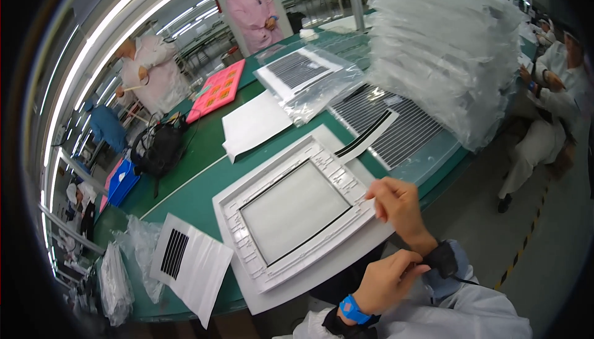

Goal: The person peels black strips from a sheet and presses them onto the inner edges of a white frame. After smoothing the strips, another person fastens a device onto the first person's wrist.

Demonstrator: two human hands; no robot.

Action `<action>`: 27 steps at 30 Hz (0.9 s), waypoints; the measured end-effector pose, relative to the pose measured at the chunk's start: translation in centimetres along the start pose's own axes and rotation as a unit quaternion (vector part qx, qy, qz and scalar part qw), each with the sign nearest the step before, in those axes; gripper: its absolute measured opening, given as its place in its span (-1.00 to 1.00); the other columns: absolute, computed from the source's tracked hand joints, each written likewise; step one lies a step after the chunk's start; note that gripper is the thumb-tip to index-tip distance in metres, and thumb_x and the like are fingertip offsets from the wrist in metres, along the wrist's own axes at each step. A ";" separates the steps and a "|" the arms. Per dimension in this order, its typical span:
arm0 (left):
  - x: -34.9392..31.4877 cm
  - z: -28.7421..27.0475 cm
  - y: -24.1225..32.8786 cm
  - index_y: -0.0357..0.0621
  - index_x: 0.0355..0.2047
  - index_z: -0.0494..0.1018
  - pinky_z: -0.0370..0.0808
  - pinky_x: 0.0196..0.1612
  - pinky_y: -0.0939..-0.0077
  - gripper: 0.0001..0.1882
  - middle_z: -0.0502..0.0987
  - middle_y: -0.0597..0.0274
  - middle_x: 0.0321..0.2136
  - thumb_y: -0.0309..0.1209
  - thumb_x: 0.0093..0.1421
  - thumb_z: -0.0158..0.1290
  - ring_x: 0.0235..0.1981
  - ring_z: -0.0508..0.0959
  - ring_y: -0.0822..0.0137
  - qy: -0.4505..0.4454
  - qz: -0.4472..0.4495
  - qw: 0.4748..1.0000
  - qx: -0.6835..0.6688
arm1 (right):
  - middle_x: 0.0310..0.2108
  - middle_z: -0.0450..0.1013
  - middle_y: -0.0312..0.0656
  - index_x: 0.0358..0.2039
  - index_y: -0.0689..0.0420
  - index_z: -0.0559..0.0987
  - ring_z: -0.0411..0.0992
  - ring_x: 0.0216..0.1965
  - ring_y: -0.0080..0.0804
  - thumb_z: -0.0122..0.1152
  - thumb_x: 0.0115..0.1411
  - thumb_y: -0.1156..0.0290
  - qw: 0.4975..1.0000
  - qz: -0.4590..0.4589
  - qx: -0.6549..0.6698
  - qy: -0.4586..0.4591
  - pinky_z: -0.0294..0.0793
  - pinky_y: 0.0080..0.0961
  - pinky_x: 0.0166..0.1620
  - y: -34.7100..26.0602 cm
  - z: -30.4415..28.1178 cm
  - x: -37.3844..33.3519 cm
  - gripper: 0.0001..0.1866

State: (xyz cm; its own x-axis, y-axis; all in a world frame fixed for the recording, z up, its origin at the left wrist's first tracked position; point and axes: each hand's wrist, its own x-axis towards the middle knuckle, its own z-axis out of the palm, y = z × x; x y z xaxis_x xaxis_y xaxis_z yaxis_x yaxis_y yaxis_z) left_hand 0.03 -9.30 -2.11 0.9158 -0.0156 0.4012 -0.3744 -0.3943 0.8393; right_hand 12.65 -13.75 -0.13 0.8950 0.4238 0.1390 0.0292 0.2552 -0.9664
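Observation:
A white plastic frame (297,212) with a large rectangular opening lies on a white sheet (272,302) at the table's near edge. Thin black strips run along two inner sides of its opening. Beside the frame's right corner is my right hand (396,209), fingers curled together; anything in them is hidden. My left hand (387,282), wearing a blue wristband (352,309), is closed next to the black band (440,260) on my right wrist. What its fingers grip, if anything, does not show. A white backing strip with a black line (371,134) rests past the frame's far corner.
A tall stack of plastic-wrapped sheets (442,54) stands at the far right, beside sheets of black strips (396,122). Left lie a backing sheet with black strips (192,265) and crumpled plastic bags (117,283). Farther back are a pink tray (216,91) and several people.

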 end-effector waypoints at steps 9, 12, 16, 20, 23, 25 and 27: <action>0.6 -9.1 -1.8 -0.14 -0.42 0.30 0.19 -0.62 0.65 -0.57 0.16 0.43 -0.67 -0.13 0.43 -0.37 -0.68 0.13 0.52 0.100 -0.146 0.538 -0.824 | -0.84 0.07 -0.39 -0.48 0.13 0.43 -0.01 -0.88 -0.61 -0.15 0.38 0.23 0.929 0.092 0.348 -0.089 -0.04 -0.60 -0.72 2.5 -5.1 0.9 -0.66; -0.8 -11.0 -2.6 -0.15 -0.42 0.31 0.20 -0.61 0.63 -0.59 0.18 0.43 -0.67 -0.14 0.43 -0.34 -0.68 0.14 0.50 0.174 -0.117 0.612 -0.763 | -0.83 0.10 -0.38 -0.49 0.13 0.42 -0.03 -0.88 -0.64 -0.14 0.38 0.23 0.952 0.062 0.291 -0.077 -0.06 -0.64 -0.74 3.5 -5.3 1.0 -0.65; -4.8 -14.2 -1.3 -0.19 -0.43 0.45 0.28 -0.55 0.59 -0.74 0.41 0.34 -0.63 -0.34 0.34 -0.10 -0.64 0.34 0.45 0.268 -0.157 0.932 -0.187 | -0.80 0.14 -0.40 -0.56 0.16 0.41 0.02 -0.83 -0.73 -0.08 0.36 0.26 0.996 -0.066 -0.047 0.027 -0.02 -0.72 -0.74 4.1 -5.9 0.9 -0.64; -7.0 -18.1 -0.9 -0.25 -0.52 0.49 0.30 -0.58 0.61 -0.89 0.50 0.17 -0.63 -0.51 0.12 0.16 -0.66 0.43 0.45 0.250 -0.005 0.892 0.378 | -0.77 0.18 -0.42 -0.58 0.16 0.43 0.11 -0.79 -0.74 -0.05 0.35 0.27 0.969 -0.110 -0.219 0.038 0.02 -0.76 -0.74 4.4 -9.8 1.5 -0.64; -9.6 -18.9 -2.4 -0.29 -0.45 0.48 0.23 -0.58 0.68 -0.83 0.44 0.34 -0.65 -0.43 0.24 0.08 -0.65 0.35 0.57 0.354 -0.182 0.916 0.053 | -0.77 0.17 -0.41 -0.56 0.15 0.43 0.10 -0.79 -0.74 -0.05 0.35 0.27 0.988 -0.076 -0.124 0.053 0.01 -0.75 -0.74 6.6 -12.5 3.4 -0.65; -10.4 -19.3 -4.1 -0.30 -0.43 0.45 0.18 -0.55 0.70 -0.77 0.35 0.42 -0.66 -0.38 0.31 -0.01 -0.62 0.26 0.61 0.377 -0.186 0.907 -0.013 | -0.75 0.18 -0.41 -0.52 0.14 0.43 0.11 -0.77 -0.73 -0.06 0.35 0.24 0.992 -0.069 -0.081 0.061 0.02 -0.75 -0.73 8.0 -14.2 3.9 -0.67; -11.2 -19.9 -5.2 -0.28 -0.45 0.42 0.16 -0.53 0.70 -0.75 0.30 0.41 -0.67 -0.37 0.32 -0.04 -0.62 0.21 0.59 0.428 -0.192 0.871 -0.147 | -0.73 0.14 -0.41 -0.45 0.14 0.43 0.08 -0.74 -0.72 -0.09 0.36 0.20 0.993 -0.066 -0.015 0.100 0.00 -0.75 -0.71 8.9 -15.1 3.9 -0.68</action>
State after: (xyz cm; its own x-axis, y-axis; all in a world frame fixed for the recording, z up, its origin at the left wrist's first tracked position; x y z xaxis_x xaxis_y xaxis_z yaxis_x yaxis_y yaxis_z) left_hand -11.20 11.18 -3.64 0.5850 0.8060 0.0902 -0.2001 0.0357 0.9791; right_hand 23.10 -22.96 -11.43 0.9526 0.2073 0.2229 0.1632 0.2704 -0.9488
